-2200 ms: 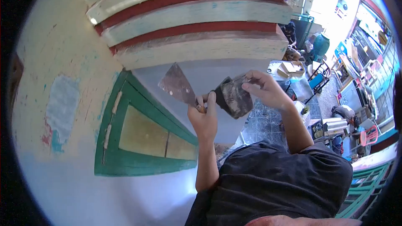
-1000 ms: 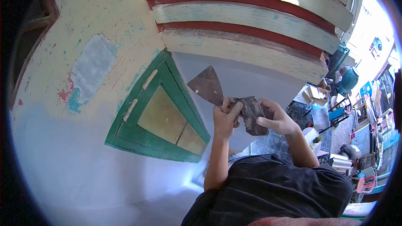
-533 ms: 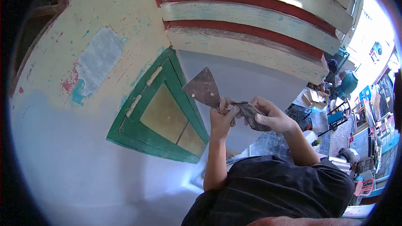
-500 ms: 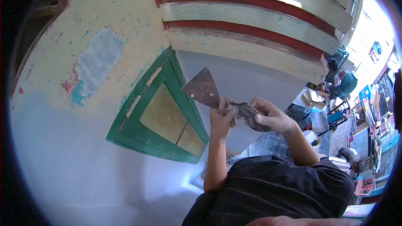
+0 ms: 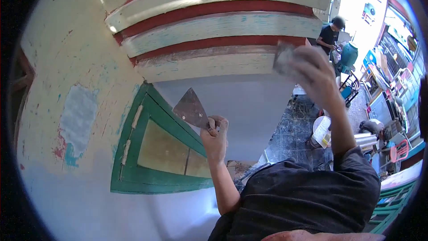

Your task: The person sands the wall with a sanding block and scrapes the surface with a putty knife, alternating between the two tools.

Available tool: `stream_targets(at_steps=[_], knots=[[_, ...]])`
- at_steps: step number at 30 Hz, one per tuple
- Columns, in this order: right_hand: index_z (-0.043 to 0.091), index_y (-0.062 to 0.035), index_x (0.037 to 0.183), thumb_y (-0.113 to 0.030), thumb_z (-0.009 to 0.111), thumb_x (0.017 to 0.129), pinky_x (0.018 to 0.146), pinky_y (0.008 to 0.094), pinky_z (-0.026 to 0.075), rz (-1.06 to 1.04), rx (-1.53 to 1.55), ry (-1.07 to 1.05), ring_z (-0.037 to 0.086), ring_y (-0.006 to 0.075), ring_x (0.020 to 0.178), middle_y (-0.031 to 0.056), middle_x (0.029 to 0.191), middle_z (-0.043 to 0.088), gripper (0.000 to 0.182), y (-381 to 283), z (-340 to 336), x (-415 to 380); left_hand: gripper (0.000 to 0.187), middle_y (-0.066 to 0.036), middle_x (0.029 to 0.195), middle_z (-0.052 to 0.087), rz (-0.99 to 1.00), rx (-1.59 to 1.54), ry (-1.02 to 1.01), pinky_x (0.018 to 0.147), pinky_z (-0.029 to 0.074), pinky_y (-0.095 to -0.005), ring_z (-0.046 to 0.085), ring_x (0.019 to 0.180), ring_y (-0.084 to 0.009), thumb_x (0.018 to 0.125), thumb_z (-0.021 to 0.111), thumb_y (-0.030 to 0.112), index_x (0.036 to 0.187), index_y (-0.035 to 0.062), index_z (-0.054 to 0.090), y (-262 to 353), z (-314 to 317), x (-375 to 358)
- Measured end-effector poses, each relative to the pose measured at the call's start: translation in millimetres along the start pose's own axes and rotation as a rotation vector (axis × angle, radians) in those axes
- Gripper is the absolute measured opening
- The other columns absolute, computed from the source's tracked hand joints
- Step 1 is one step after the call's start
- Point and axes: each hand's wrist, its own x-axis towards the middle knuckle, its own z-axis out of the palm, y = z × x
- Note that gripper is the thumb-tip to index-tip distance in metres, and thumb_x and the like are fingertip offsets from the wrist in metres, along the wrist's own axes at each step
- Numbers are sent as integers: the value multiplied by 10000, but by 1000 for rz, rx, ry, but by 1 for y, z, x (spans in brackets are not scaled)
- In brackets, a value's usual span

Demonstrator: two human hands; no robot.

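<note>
My left hand (image 5: 215,137) grips the handle of a rusty putty knife (image 5: 191,107), its triangular blade pointing up and left over the green window frame (image 5: 130,151). My right hand (image 5: 313,73) is raised and blurred near the lower edge of the red and cream wall moulding (image 5: 214,42). It holds a second scraper (image 5: 283,59), whose grey blade shows at the fingertips.
A grey patched wall (image 5: 240,102) lies behind the hands. A filler patch (image 5: 78,116) marks the cream wall at left. Another person (image 5: 329,35) stands far off at right, by a teal jar (image 5: 349,56). Boxes, chairs and a white container (image 5: 322,131) clutter the tiled floor below.
My right hand has pulled its scraper away from the putty knife and swung it up and right towards the moulding. The left hand keeps its knife, now lower and slightly left.
</note>
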Motion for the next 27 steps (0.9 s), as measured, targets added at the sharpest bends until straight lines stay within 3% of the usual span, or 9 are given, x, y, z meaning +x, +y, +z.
stream_targets(at_steps=[3, 5, 8, 11, 13, 18, 20, 27], knots=[[728, -76, 1150, -186, 717, 881, 1011, 452, 518, 13, -158, -125, 577, 296, 1207, 99, 1235, 632, 290, 32, -10, 1, 257, 55, 856, 553, 6, 47, 72, 368, 246, -182, 394, 492, 9, 932, 729, 50, 871, 130, 492, -2, 7, 0], [726, -73, 1155, -165, 706, 883, 1015, 455, 517, -17, -217, -162, 573, 298, 1218, 100, 1245, 640, 288, 44, -12, -4, 249, 72, 655, 478, 111, 6, 72, 359, 223, -221, 373, 426, -4, 967, 683, 104, 846, 166, 475, -9, 6, 1], [709, -42, 1172, -106, 691, 878, 1029, 444, 510, -105, -410, -159, 585, 289, 1219, 104, 1266, 649, 302, 50, -11, -9, 305, 73, 656, 474, 168, 107, 83, 357, 220, -222, 374, 429, -4, 965, 695, 115, 842, 177, 422, -25, -3, 8], [680, -15, 1208, -58, 743, 843, 1048, 436, 506, 87, -241, -271, 611, 332, 1216, 140, 1305, 646, 372, 43, -9, -10, 308, 73, 655, 472, 153, 128, 101, 360, 224, -221, 380, 434, -7, 964, 701, 120, 846, 179, 423, -26, -3, 8], [636, 13, 1261, -37, 698, 848, 1000, 404, 507, 52, -294, -236, 626, 259, 1158, 129, 1241, 647, 421, 40, -4, -5, 323, 73, 660, 470, 160, 140, 101, 366, 229, -219, 386, 443, -7, 964, 701, 119, 843, 180, 409, -27, -1, 8], [641, 4, 1260, -65, 711, 853, 932, 396, 513, 59, -386, -172, 622, 244, 1092, 107, 1199, 632, 418, 27, 6, -3, 364, 70, 701, 474, 173, 196, 102, 385, 248, -214, 400, 483, -6, 958, 708, 101, 831, 175, 374, -28, 5, 3], [661, 2, 1234, -85, 720, 852, 939, 395, 513, 28, -372, -135, 616, 250, 1096, 103, 1190, 643, 396, 31, 13, -6, 354, 6, 861, 569, 66, 101, 85, 685, 377, -219, 459, 739, -58, 927, 744, 35, 825, 117, 415, -25, 9, -1], [697, -31, 1179, -2, 689, 831, 954, 422, 533, 44, -325, -47, 631, 293, 1141, 114, 1183, 683, 349, 22, 42, 1, 357, 18, 832, 556, 172, 125, 54, 651, 360, -223, 445, 706, -58, 920, 752, 17, 825, 112, 421, -31, 13, -3]])
